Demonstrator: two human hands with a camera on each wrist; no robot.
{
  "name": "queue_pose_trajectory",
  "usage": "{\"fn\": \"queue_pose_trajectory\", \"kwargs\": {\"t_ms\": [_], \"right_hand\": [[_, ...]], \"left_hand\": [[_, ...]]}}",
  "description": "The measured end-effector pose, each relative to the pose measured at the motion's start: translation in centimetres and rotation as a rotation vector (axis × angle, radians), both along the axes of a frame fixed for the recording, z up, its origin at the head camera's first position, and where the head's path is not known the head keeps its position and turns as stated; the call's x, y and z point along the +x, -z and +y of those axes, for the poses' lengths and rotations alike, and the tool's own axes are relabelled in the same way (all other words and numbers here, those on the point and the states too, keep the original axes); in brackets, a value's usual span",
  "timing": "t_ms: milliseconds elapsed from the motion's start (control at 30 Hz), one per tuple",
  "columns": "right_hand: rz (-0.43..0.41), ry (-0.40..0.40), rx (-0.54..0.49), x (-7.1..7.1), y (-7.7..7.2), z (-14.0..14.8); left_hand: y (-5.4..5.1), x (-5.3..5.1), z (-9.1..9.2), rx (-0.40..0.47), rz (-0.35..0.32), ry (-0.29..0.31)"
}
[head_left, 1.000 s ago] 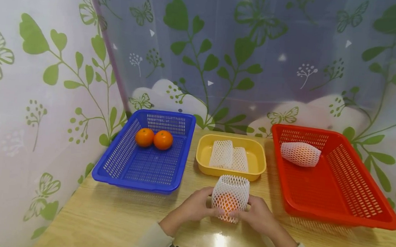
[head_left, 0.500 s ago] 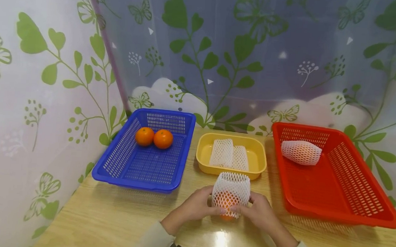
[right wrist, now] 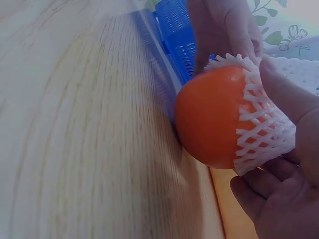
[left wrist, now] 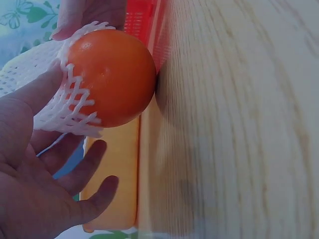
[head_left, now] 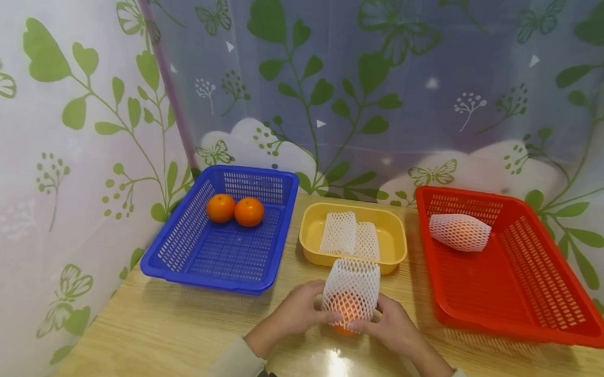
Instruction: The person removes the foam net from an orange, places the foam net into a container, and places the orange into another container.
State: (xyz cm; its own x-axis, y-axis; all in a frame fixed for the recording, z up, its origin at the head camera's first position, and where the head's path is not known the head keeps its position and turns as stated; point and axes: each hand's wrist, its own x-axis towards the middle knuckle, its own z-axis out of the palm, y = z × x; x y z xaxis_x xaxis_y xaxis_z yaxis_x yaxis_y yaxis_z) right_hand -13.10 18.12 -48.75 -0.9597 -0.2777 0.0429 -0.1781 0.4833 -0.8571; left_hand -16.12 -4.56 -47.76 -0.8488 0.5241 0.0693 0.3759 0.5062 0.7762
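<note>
Nearest, the L hand (head_left: 299,312) and R hand (head_left: 394,324) flanked an orange (left wrist: 114,77) btwn them, at or just above the wooden surface (head_left: 194,332) (couldn't tell if it touched). Each hand pinched the foam net (head_left: 355,277) near its lower rim, thumb on the near side; the L hand's lower fingers were spread. The orange sat partway in the net, bare at its near end, w/ the net's far end loose beyond it.

Orange prob. firm, fairly weighty, smooth & a bit slippery; best cupped round its widest part. Net looked v. light, soft, stretchy, maybe easy to tear; best held on opp. sides of the rim, no hard tugging.

Beyond: yellow tray (head_left: 392,234) w/ two flat nets (head_left: 338,234). To the L, blue basket (head_left: 225,259) w/ two oranges (head_left: 220,208) side by side; to the R, red basket (head_left: 503,287) w/ a net-wrapped fruit (head_left: 460,232). Behind all, leaf-&-butterfly-print curtain (head_left: 336,46).
</note>
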Motion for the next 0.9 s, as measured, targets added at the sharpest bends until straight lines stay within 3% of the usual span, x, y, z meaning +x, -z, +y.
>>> {"fn": "queue_pose_trajectory", "kwargs": {"t_ms": [400,900], "right_hand": [[0.002,0.022,0.021,0.0,0.2,0.1],[0.029,0.021,0.03,-0.2,-0.9,0.4]], "left_hand": [[0.3,0.2,0.1,0.081,0.031,-0.071],[0.6,-0.1,0.3,0.073,-0.071,0.045]]}}
